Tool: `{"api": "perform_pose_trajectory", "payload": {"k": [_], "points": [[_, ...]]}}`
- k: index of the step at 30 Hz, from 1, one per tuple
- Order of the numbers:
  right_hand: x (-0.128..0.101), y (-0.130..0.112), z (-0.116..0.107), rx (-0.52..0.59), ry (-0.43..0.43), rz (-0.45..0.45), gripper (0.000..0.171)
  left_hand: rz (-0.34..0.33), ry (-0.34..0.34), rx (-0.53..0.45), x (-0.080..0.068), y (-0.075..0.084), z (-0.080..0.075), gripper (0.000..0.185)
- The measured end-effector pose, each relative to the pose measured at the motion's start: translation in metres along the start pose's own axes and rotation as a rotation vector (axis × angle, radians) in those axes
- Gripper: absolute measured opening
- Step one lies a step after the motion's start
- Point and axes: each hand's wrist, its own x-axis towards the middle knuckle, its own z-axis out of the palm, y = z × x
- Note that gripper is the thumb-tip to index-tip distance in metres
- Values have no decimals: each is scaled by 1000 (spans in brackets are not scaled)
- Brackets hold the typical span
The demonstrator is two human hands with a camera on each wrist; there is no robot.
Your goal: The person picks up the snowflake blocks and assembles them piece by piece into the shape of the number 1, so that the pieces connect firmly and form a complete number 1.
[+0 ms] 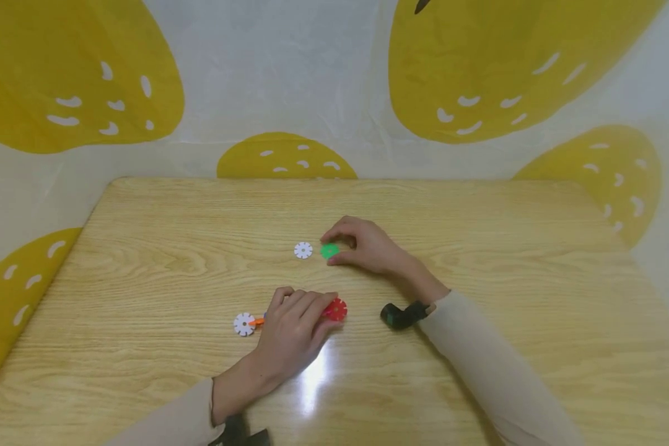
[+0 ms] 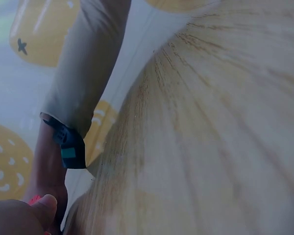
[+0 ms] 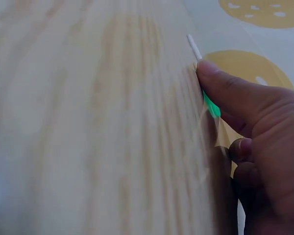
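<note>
I see the right hand (image 1: pixel 368 248) pinching a green disc (image 1: pixel 329 251) that lies flat on the wooden table (image 1: pixel 479 248), a white disc (image 1: pixel 303 250) just beside it. The left hand (image 1: pixel 292 331) grips a red disc (image 1: pixel 336 309) at its fingertips; an orange piece (image 1: pixel 256 321) and a second white disc (image 1: pixel 244 324) lie by the knuckles

Table (image 1: pixel 479 248): light wood, bold grain, rounded far corners, filling the near and middle ground, with a bright glare patch near its near edge. Backdrop (image 1: pixel 312 74): pale, slightly creased sheet hung behind and to both sides of the table, printed with large mustard-yellow blobs (image 1: pixel 72 68) carrying small white dashes. Light: even and soft, from above.
</note>
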Motion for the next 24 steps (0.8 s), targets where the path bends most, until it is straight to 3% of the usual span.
{"api": "perform_pose_trajectory", "payload": {"k": [7,17,24], "points": [[1,0,-1,-39,-15,-13,37,5,-6,0,-1,-1,0,43],[4,-3,-3,-110,-63,41,33,-10,-32,6,-2,-1,0,43],[2,-2,-1,-60,-30,11,33,-13,-31,3,-2,-1,0,42]]}}
